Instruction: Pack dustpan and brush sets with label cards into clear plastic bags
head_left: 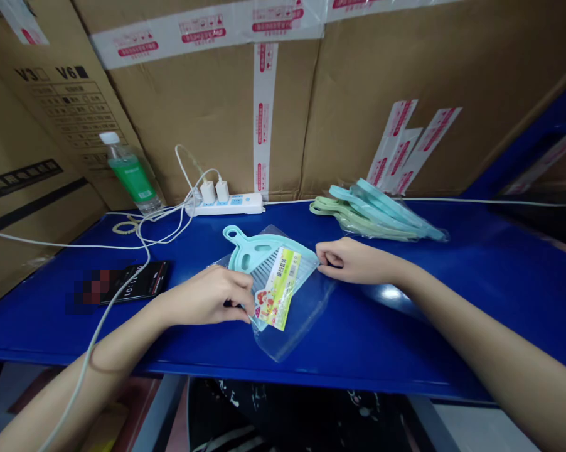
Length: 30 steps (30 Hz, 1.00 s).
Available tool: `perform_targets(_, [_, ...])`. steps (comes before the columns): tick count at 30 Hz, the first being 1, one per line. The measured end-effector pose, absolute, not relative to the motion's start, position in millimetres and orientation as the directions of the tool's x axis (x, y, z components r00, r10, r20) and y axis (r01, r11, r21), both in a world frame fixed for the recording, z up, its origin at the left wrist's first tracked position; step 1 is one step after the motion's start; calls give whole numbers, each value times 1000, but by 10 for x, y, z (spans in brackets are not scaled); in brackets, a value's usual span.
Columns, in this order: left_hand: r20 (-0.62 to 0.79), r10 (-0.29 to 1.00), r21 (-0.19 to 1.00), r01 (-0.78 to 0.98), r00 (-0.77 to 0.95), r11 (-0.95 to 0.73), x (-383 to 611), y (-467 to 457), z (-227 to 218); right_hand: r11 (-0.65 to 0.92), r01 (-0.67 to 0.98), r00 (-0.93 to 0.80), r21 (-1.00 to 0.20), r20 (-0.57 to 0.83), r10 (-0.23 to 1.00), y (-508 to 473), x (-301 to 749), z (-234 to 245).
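Observation:
A small mint-green dustpan (252, 251) with a yellow-green printed label card (277, 290) lies on the blue table (386, 326), partly inside a clear plastic bag (292, 320). My left hand (212, 295) is closed, pinching the bag's edge beside the dustpan and card. My right hand (351, 260) pinches the bag's far corner at the dustpan's right side. The bag's lower end lies flat toward the table's front edge.
A pile of bagged mint and light-green dustpans (379, 216) lies at the back right. A white power strip (226, 202) with chargers and cables, a green-labelled bottle (132, 172) and a phone (139, 281) are on the left. Taped cardboard boxes (208, 107) stand behind.

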<state>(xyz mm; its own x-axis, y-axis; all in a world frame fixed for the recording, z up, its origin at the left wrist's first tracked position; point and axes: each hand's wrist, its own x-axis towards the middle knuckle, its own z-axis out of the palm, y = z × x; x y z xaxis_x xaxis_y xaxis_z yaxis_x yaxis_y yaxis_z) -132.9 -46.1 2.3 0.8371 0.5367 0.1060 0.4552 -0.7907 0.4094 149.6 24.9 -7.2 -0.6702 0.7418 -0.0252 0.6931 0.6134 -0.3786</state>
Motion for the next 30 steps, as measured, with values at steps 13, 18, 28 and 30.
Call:
perform_targets(13, [212,657,-95,685,723,-723,-1375,-375,23,603,686,-692,-408,-107,714,190,1537,3])
perform_targets(18, [219,708,-198,741,672,-642,-1376,-351,-10,582,691,-688,-429,-142,712,157,1495,5])
perform_targets(28, [212,753,-254,779,623,-573,-1357,-359,-2,659,595,-779,-461,-131,613,119,1503,31])
perform_targets(30, [245,727,-282,765,641,-580,-1345,-370,-2,674,575,-795,-463,-125,593,110,1510,44])
